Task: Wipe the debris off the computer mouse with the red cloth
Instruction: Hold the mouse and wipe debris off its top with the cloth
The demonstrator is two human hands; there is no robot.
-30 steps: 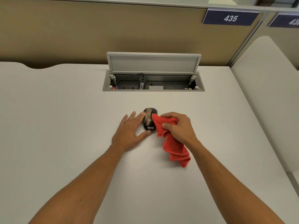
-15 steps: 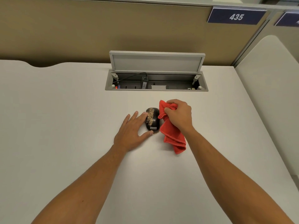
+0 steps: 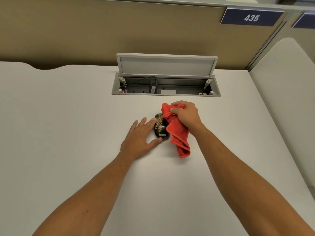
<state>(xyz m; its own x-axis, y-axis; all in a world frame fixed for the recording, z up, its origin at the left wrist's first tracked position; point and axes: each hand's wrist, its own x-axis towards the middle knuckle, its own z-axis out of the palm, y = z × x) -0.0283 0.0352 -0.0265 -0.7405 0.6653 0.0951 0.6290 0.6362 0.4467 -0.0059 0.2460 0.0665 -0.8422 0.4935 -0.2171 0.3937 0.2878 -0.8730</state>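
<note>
A black computer mouse point(image 3: 160, 128) lies on the white desk point(image 3: 68, 116), with a streak of tan grainy debris along its left half. My left hand point(image 3: 139, 137) rests flat on the desk beside it, fingertips and thumb touching the mouse's left side and near end. My right hand point(image 3: 185, 114) grips the bunched red cloth point(image 3: 178, 133) at the mouse's far right corner. The cloth drapes over the mouse's right side and trails down onto the desk toward me.
An open cable box point(image 3: 166, 86) with a raised grey lid is set into the desk just beyond the mouse, holding a plug and cord. A tan partition point(image 3: 119, 28) with a "435" sign point(image 3: 251, 17) stands behind. A white divider point(image 3: 286, 92) borders the right.
My right hand has carried the cloth from the mouse's near right side away from me to its far right corner. The cloth now overlaps the mouse's right side. My left hand stays put.
</note>
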